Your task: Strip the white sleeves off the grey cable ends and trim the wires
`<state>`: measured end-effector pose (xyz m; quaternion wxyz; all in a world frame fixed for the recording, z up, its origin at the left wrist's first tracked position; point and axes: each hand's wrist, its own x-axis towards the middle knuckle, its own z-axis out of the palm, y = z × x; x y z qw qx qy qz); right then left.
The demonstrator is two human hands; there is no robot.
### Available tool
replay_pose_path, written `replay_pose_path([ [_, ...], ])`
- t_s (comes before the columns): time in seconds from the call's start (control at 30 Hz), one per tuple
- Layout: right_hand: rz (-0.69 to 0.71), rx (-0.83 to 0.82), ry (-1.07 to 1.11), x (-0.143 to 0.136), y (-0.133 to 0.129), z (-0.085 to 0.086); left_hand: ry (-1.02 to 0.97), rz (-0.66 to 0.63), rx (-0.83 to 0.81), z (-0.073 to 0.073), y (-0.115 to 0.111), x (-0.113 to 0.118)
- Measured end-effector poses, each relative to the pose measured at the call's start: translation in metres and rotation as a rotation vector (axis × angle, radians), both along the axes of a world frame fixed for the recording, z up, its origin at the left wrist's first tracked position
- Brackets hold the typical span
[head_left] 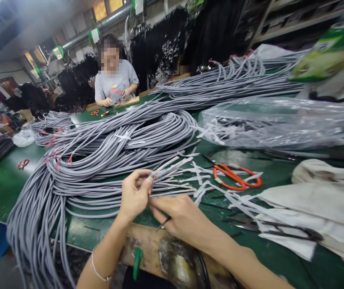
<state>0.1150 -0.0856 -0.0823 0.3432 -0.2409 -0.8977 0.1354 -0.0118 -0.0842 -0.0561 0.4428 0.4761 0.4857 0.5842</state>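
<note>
My left hand (136,193) is closed, thumb and fingers pinching the end of a grey cable (151,175). Close beside it, my right hand (180,216) has its fingers pressed together, the fingertips nearly meeting the left thumb. A thin dark piece (163,222) shows at the right fingers; what it is and what lies in the pinch I cannot make out. Just beyond both hands, a large bundle of grey cables (99,168) lies looped on the table, several stripped ends (174,186) pointing right. Beneath my wrists is a worn wooden board (147,237) with a green clip (137,263).
Orange-handled scissors (238,178) lie right of the cable ends on the green table (80,230). Dark-handled scissors (283,230) rest by white cloth gloves (316,200). A clear plastic bag (280,124) lies behind. Across the table sits a co-worker (116,80) with both hands near a board.
</note>
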Motion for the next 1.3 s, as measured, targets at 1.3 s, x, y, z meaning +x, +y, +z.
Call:
replay_pose_path([
  [1.3,-0.384,-0.419,0.796,0.022,0.012,0.036,0.224,-0.417,-0.043,0.009,-0.006,-0.009],
])
